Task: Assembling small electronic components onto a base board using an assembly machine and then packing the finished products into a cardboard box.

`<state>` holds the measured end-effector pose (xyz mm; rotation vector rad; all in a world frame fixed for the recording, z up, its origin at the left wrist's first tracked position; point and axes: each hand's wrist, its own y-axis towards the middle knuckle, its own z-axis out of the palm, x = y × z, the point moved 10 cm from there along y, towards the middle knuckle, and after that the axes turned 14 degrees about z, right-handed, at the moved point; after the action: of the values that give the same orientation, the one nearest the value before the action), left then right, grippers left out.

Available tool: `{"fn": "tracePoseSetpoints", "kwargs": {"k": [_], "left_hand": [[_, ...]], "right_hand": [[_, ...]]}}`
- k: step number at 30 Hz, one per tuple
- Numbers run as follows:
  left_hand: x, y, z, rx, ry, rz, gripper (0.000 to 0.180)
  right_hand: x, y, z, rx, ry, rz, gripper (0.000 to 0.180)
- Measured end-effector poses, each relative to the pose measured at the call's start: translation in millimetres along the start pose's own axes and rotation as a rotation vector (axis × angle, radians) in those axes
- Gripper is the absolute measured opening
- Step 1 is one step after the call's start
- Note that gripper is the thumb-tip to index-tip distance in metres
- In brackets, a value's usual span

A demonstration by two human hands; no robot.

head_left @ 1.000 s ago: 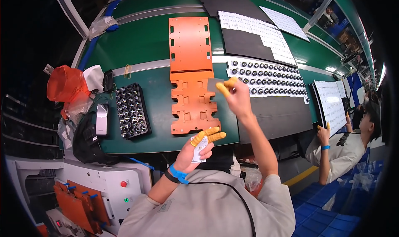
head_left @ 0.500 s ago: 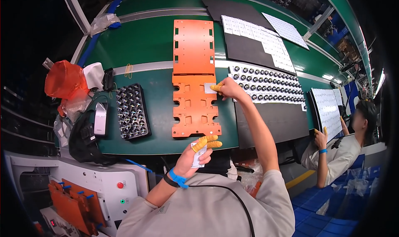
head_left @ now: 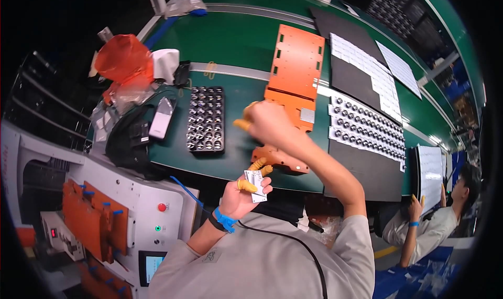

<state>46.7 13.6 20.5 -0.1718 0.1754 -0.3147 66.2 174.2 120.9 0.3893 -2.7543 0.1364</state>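
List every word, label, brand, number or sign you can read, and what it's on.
No text reads clearly.
White boards in the left hand: any print too small.
Silver device: faint mark, too small.
Shirt patch: blurred.
Machine screen: too small.
Red-lit display: too small.

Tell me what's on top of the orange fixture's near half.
One small, flat pale board lies on the right side of the orange fixture. The right hand and forearm cover much of its middle; anything under them can't be seen.
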Motion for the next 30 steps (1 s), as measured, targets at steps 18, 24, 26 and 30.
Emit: {"fn": "tracePoseSetpoints", "kwargs": {"k": [18, 24, 26, 30], "left_hand": [[-24.6, -20.8, -11.4, 0.054, 0.336, 0.079, 0.051], [-20.7, -16.4, 4.8, 0.144, 0.385, 0.081, 0.047], [-16.6, -12.2, 6.8, 0.146, 0.394, 0.069, 0.048], [-14.1, 1.7, 3.8, 0.172, 0.396, 0.118, 0.044]], "right_hand": [[92.5, 16.8, 57.4, -0.126, 0.128, -0.242, 0.027], [62.6, -8.6, 9.6, -0.132, 0.278, -0.156, 0.031], [46.1, -24.1, -11.8, -0.139, 0.331, -0.120, 0.034], [5.2, -63.0, -63.3, -0.242, 0.555, -0.045, 0.026]]}}
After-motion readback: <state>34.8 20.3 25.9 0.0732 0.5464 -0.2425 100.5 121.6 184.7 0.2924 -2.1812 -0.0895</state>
